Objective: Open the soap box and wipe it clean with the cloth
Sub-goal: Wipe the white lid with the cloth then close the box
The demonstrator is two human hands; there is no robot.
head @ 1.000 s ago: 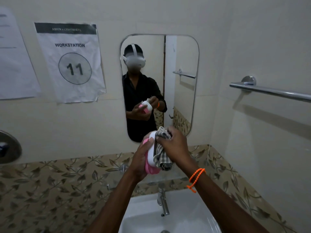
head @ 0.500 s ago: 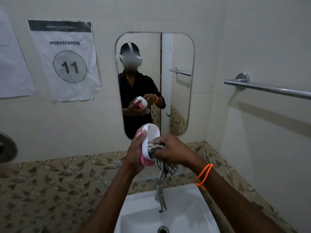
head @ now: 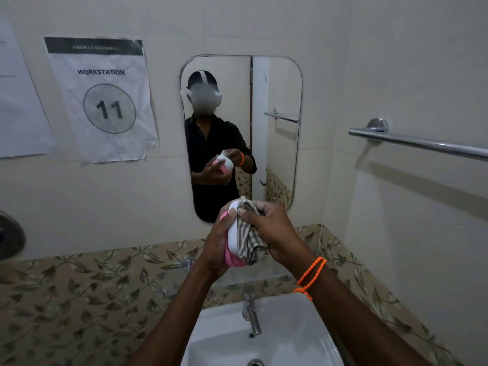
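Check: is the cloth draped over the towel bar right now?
No, the cloth is bunched in the right hand against the soap box; the towel bar is bare.

Your one head camera looks forward and down, close over the sink [head: 303, 336], facing the far-wall mirror [head: 274, 83].

The pink-and-white soap box [head: 232, 243] stands on edge, striped cloth [head: 248, 237] bunched against its white part.
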